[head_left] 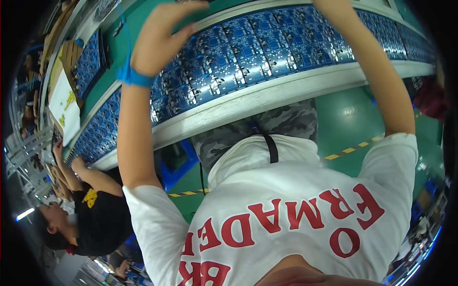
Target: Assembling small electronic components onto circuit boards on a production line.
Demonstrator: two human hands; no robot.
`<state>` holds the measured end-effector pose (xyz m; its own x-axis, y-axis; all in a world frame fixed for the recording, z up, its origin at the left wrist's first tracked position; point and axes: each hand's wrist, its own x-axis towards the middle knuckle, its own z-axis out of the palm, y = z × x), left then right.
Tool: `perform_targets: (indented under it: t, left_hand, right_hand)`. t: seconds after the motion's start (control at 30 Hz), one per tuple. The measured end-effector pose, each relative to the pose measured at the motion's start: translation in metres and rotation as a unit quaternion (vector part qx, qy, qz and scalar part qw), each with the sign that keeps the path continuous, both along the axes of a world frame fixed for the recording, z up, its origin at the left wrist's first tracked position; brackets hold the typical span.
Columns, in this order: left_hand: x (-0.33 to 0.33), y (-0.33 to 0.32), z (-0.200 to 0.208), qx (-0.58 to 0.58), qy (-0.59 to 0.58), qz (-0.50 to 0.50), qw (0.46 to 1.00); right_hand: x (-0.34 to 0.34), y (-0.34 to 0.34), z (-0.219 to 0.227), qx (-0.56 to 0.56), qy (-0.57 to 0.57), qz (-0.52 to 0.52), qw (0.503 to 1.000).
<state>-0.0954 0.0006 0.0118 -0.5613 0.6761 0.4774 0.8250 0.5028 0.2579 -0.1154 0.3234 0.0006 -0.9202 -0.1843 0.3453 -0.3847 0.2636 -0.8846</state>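
Observation:
A long row of blue circuit boards (pixel 248 47), dotted with small parts, lies along the line in front of me. My left hand (pixel 162 35) hovers over the far left side of the boards. Its thumb and fingers are apart, and no object shows between them. Around that wrist is a blue wrist strap (pixel 135 76), from which a blue cord (pixel 126 31) runs upward. My right hand (pixel 334 7) reaches past the boards to the top edge of the picture. Its fingers are cut off there, so whatever they touch is hidden.
A pale rail (pixel 267 88) borders the boards on my side. At left, a co-worker in a black shirt (pixel 102 219) has hands at the same line. Beyond it lie a separate blue board (pixel 89 64) and a white sheet (pixel 64 107). A blue stool (pixel 179 164) stands below.

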Motion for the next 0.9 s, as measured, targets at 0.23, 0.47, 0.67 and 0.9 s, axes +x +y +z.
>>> perform_targets:
  t: [0.23,0.47,0.67,0.9]
  left_hand:
    - [-0.057,0.026,-0.011,-0.041,0.072,0.175,0.981]
    - [-0.058,0.034,-0.017,-0.040,0.109,0.189,0.975]
    - [-0.052,0.024,-0.013,0.087,0.084,0.187,0.975]
    - [0.014,-0.001,-0.004,0.222,-0.295,0.205,0.907]
  right_hand:
    - [0.062,-0.092,0.000,0.307,0.069,0.164,0.935]
    - [0.056,-0.105,-0.013,0.410,0.144,0.150,0.888]
    - [0.054,-0.110,-0.013,0.419,0.150,0.148,0.883]
    - [0.057,-0.106,-0.015,0.404,0.125,0.156,0.893]
